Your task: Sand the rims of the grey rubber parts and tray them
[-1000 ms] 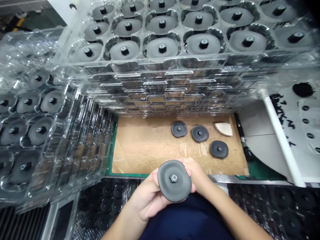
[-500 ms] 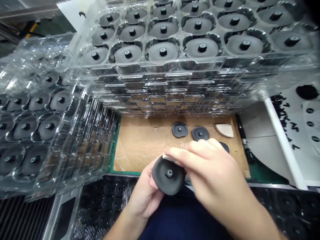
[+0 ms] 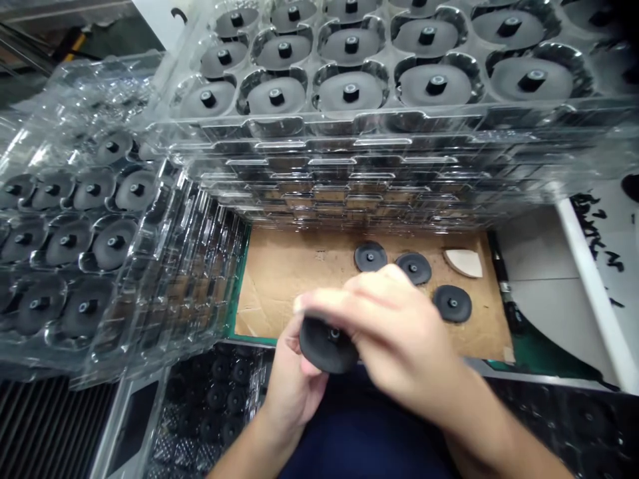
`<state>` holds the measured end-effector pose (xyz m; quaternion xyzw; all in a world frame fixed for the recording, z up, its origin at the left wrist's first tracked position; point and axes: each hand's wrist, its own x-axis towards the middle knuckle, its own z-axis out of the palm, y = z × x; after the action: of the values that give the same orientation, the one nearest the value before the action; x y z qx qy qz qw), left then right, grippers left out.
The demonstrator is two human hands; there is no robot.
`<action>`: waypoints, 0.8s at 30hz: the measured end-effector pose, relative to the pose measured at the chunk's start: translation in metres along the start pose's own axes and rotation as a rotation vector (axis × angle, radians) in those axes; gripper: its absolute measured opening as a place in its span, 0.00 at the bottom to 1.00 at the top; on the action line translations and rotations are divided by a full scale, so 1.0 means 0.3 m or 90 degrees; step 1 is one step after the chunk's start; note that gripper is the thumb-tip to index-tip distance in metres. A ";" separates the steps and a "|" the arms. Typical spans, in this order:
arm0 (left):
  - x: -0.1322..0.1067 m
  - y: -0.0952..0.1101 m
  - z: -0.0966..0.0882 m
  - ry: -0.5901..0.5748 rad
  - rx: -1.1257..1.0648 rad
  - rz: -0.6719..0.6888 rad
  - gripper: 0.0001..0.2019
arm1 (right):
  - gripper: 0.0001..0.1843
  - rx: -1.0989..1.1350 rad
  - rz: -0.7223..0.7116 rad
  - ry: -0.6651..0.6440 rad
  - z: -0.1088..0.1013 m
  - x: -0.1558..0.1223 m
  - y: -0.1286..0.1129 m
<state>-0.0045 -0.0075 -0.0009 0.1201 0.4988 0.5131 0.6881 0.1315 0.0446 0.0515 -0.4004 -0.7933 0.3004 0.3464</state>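
A black round disc (image 3: 327,352) with a small metal nut at its centre is tilted above the near edge of the cardboard. My left hand (image 3: 294,379) grips it from below and at its left edge. Blurred by motion, my right hand (image 3: 399,326) lies across the disc's far edge with fingers bent over it. A pale edge shows at its fingertips, from the small cream pad seen there a moment earlier; the rest is hidden. Beyond the right hand, on the cardboard, lie three similar discs, the nearest one (image 3: 452,303) to the right, and a cream wedge-shaped piece (image 3: 464,262).
A tall stack of clear plastic trays (image 3: 349,143) filled with discs stands at the back. Another tray stack (image 3: 164,266) stands at the left. Brown cardboard (image 3: 279,279) covers the green work surface. A white panel (image 3: 594,293) stands upright at the right.
My right hand has swept leftward across the disc, now covering its far part and uncovering the disc at the right. The held disc tilts more. The whole view has shifted slightly.
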 end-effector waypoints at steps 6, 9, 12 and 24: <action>-0.003 0.046 -0.015 0.040 -0.052 0.148 0.25 | 0.12 0.024 0.258 -0.050 0.104 -0.141 0.157; -0.002 0.057 -0.013 0.019 -0.067 0.123 0.25 | 0.10 0.030 0.277 -0.096 0.204 -0.225 0.211; -0.001 0.053 -0.008 0.020 -0.077 0.101 0.25 | 0.11 0.031 0.293 -0.075 0.213 -0.225 0.202; -0.011 0.031 -0.012 -0.003 -0.048 0.041 0.20 | 0.11 0.088 0.065 -0.091 0.054 -0.019 -0.083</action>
<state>-0.0130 -0.0073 0.0056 0.1111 0.4731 0.5531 0.6767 0.1105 0.0241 0.0592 -0.3932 -0.7718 0.3998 0.2998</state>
